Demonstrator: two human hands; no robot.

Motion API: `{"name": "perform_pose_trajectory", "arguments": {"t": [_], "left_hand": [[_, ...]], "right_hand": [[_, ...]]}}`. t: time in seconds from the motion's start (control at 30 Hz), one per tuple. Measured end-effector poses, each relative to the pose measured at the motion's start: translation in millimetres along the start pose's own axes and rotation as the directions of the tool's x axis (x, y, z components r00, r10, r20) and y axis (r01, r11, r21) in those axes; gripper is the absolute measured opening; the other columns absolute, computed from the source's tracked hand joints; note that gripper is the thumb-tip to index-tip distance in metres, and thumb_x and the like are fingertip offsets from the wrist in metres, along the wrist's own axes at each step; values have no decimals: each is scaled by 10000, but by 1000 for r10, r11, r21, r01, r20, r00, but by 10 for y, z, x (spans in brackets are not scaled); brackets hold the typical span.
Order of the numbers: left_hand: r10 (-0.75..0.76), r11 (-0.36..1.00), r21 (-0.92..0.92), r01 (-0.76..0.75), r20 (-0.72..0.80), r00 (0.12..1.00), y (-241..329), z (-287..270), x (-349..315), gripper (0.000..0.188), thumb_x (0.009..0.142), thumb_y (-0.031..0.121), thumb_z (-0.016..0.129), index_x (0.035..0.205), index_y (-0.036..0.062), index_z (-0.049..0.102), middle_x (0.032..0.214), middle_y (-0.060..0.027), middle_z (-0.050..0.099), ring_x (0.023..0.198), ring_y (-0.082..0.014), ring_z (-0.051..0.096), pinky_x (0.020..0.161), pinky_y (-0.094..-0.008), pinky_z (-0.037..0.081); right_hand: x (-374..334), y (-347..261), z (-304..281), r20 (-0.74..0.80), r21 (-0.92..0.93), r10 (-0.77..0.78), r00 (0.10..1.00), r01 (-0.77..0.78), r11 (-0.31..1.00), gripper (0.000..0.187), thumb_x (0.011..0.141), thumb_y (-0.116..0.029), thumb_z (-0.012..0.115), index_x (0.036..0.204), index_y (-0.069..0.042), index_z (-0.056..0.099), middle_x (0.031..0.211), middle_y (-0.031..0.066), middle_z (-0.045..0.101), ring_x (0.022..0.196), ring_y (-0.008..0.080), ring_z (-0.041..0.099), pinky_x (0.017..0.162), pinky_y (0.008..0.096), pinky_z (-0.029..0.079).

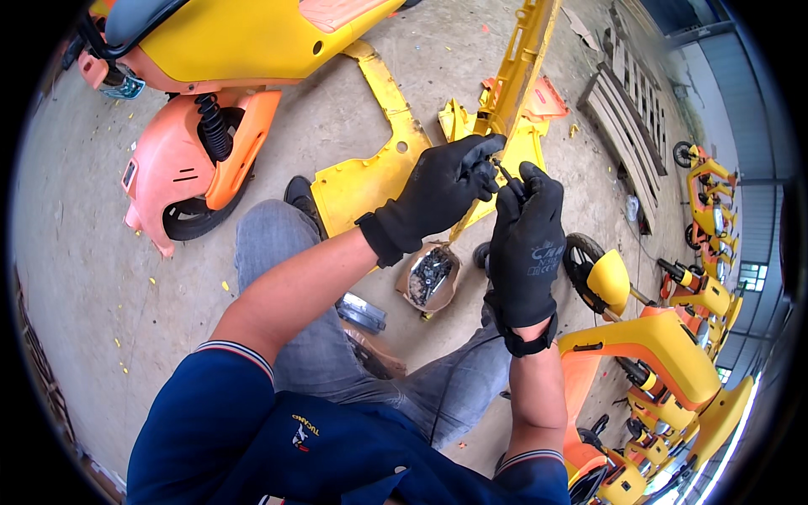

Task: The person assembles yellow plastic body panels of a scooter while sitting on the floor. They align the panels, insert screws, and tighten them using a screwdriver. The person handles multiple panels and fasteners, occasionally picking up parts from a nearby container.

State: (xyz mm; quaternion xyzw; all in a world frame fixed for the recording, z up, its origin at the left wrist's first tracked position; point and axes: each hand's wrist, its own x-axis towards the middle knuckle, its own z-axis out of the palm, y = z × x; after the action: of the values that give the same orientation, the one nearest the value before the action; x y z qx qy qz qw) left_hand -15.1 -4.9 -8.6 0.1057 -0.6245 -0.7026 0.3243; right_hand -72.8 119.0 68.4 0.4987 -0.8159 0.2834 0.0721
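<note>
Work on yellow plastic rail (528,71) looks unfinished: left hand (450,175) curled beside it, can't tell on what, right hand (528,236) pinching slim dark rod (508,177), yellow L-shaped panel (364,187) off at hands' 9 o'clock.

Head view, one. Position: on the person's head, left unit of a side-by-side fisheye pair. Direction: steeply down and forward, over the navy shirt (353,450) and grey jeans (273,231) to the concrete floor (189,282). Orientation: upright, unmirrored. Range: close; shirt and upper arms nearest the lens, left hand (442,181) and right hand (528,244) farther out, above and right of centre, floor below them. Field: very wide, edged in black; a large scooter (252,46) cut at upper left, distant scooters (714,202) small at right, the building wall (732,80) bowed along the right rim.
</note>
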Motion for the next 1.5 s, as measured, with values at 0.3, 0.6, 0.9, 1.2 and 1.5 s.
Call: {"name": "perform_pose_trajectory", "arguments": {"t": [0.3,0.6,0.9,1.2,1.5], "left_hand": [[-25,1000,-13,25,27,999,26,9,-14,398,976,63,587,1360,-29,540,1091,-114,694,945,-125,667,835,-286,549],[-19,1000,-9,19,20,1000,16,16,-11,407,973,64,594,1366,-26,539,1089,-111,698,944,-129,666,839,-284,546],[-1,1000,-27,2,19,1000,-20,25,-25,399,968,54,589,1356,-29,548,1085,-111,700,913,-129,677,828,-277,546],[31,999,33,-30,-14,999,-6,36,-33,401,952,38,595,1347,-16,561,1078,-111,704,899,-119,673,819,-281,549],[-9,1000,-22,9,9,1000,-14,28,-22,399,965,47,591,1355,-25,549,1077,-109,704,921,-124,672,824,-279,550]], "right_hand": [[62,3,19,-104,49,-72,992,77,996,358,913,-13,640,1236,5,487,1075,202,534,903,350,670,716,419,541],[43,-62,-27,-31,-59,85,996,-86,995,297,906,-21,649,1169,-4,511,1037,201,541,893,360,662,727,421,537],[16,-31,-35,-4,-124,-14,1000,13,992,268,912,-37,650,1141,-7,513,1039,206,537,895,362,663,720,410,535],[57,-35,-9,-89,51,-32,996,36,998,277,918,-43,652,1149,11,509,1016,210,542,854,370,658,708,420,527],[27,-90,3,-74,46,86,994,-83,995,253,923,-61,658,1119,2,511,995,200,558,882,358,652,717,422,525]]}}
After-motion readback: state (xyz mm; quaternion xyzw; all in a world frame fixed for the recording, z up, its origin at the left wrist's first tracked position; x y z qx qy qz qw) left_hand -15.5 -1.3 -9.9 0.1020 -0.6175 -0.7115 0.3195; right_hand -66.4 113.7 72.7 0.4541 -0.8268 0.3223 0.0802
